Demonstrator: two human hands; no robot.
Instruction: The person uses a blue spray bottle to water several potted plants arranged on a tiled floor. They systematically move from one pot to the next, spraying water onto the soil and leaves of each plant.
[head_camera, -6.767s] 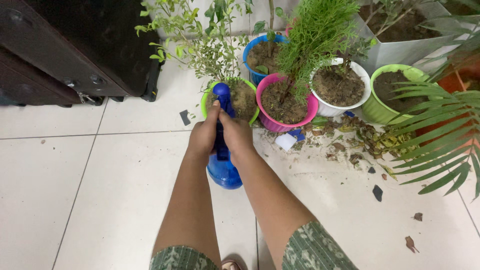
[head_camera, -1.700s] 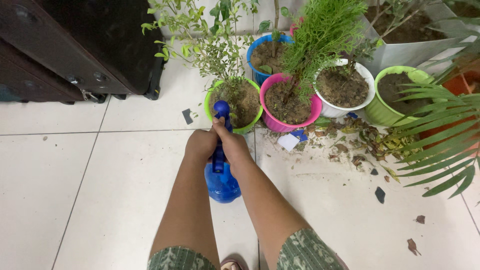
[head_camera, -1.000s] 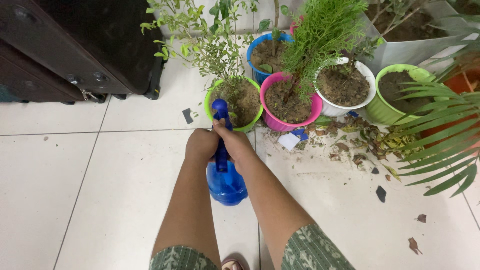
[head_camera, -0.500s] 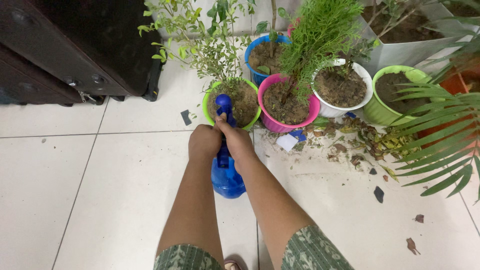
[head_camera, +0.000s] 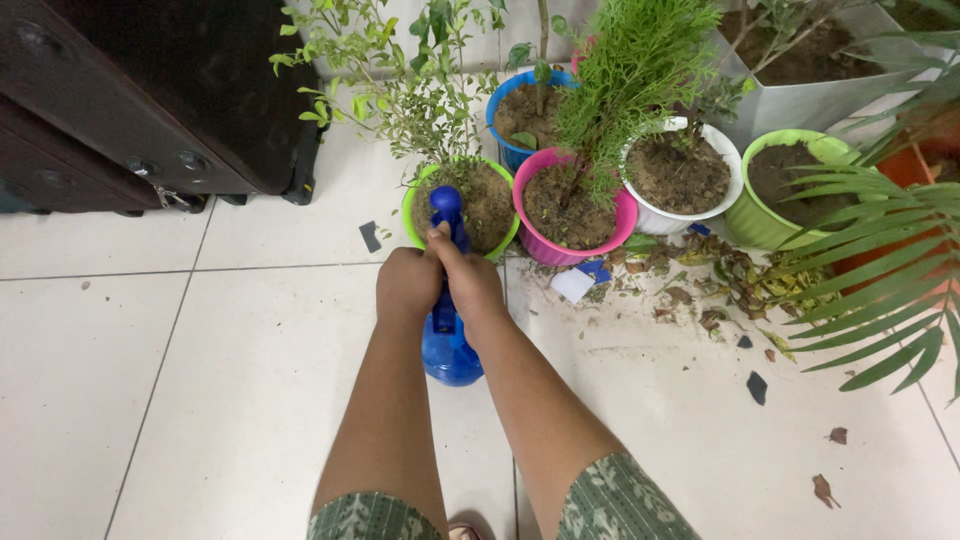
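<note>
With the blue spray bottle (head_camera: 447, 340) gripped between left hand (head_camera: 407, 283) and right hand (head_camera: 470, 280), just short of the green pot (head_camera: 462, 205), water could be oversprayed onto the tiled floor (head_camera: 150, 350) if mis-aimed.

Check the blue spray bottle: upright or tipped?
Tipped slightly forward: the blue spray bottle has its nozzle toward the green pot, gripped by left hand and right hand.

Both arms extended forward; left hand (head_camera: 408, 284), right hand (head_camera: 470, 280) fingers curled, side by side.
</note>
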